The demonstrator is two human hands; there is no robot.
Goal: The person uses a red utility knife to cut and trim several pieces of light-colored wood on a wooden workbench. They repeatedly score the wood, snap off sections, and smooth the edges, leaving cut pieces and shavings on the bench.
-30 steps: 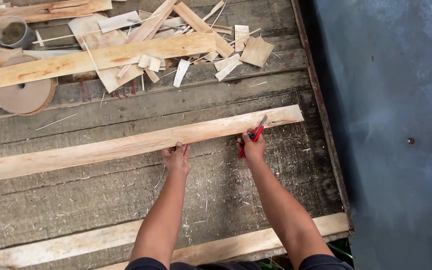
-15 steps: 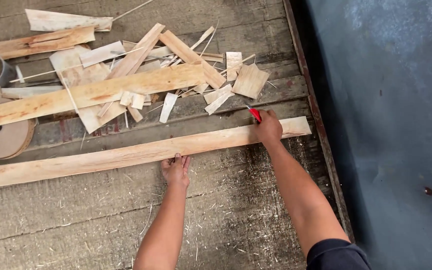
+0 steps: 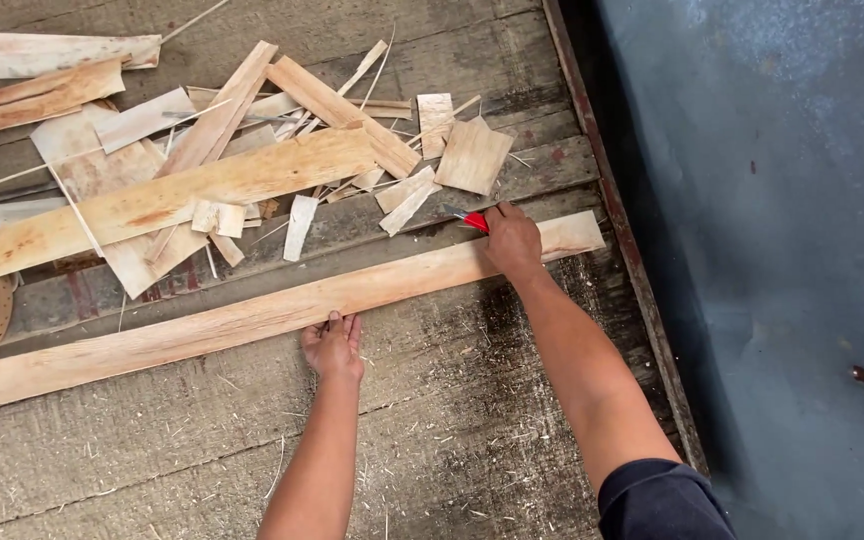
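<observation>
Worn plank bench point(image 3: 202, 470): L fingers point(image 3: 336, 322) spread on long strip point(image 3: 252, 320), R hand point(image 3: 512, 240) pinching red-handled tool point(image 3: 474, 220).

A single view comes from a camera worn on the person's head, looking steeply down and slightly forward over both outstretched arms. It sits fairly near the work, close enough that the forearms fill the lower middle of the frame while the weathered wooden table point(image 3: 202, 470) spreads across the left and centre. The table's right edge runs diagonally from the top centre to the lower right, and beyond it the dark blue-grey floor point(image 3: 782, 250) fills the right third. No second view overlaps this one.
</observation>
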